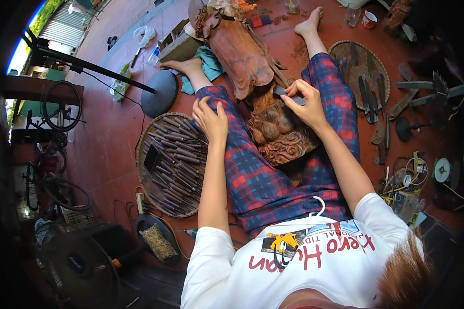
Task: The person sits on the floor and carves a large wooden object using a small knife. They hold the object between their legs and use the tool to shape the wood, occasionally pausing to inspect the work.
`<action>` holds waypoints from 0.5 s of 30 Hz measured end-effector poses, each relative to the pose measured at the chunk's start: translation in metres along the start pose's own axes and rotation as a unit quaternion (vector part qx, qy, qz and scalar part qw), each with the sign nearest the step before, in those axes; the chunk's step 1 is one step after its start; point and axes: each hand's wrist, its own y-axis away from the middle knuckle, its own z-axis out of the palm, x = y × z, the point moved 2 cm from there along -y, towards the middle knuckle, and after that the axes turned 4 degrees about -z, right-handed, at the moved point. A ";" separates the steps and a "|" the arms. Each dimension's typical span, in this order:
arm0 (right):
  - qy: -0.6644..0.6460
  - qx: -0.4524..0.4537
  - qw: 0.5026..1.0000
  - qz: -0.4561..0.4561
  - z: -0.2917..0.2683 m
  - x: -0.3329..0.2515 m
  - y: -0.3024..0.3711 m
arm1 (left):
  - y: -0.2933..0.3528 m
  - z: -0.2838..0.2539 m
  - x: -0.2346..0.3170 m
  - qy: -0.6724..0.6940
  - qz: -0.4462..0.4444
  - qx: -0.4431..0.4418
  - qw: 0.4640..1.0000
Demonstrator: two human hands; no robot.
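Observation:
Between my legs lies a carved reddish-brown wooden statue [242, 56], its ornate scrolled end [283, 139] closest to me. My right hand [307, 100] pinches a flat grey piece [290, 96] just over the carving; I cannot tell if it is a stone or folded sandpaper. My left hand [211, 119] rests by my left knee, fingers apart and holding nothing. Beside it sits a round woven tray [141, 149] full of wooden-handled carving chisels [178, 167], with a dark phone-like rectangle [150, 157] on top.
Right of my legs, another woven tray [340, 45] holds files and blades [368, 92]. A black stand with a round base [159, 93] stands at the left. A fan [77, 262] is at the lower left, bicycles [62, 110] behind. Cables and a grinder-like tool [435, 92] lie right.

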 end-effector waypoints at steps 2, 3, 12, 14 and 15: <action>0.008 -0.023 1.000 -0.004 0.010 -0.002 -0.002 | 0.036 0.042 -0.049 -0.190 -0.202 -0.190 0.942; 0.026 -0.036 0.999 0.000 0.008 0.001 -0.001 | 0.042 0.051 -0.043 -0.214 -0.247 -0.270 0.906; 0.049 -0.061 0.996 -0.048 0.031 0.011 -0.013 | 0.034 0.052 -0.028 -0.216 -0.233 -0.235 0.919; 0.054 -0.064 0.996 -0.022 0.029 0.013 -0.008 | 0.036 0.052 -0.030 -0.218 -0.232 -0.232 0.919; 0.057 -0.066 0.996 -0.009 0.028 0.013 -0.004 | 0.038 0.051 -0.031 -0.218 -0.231 -0.232 0.919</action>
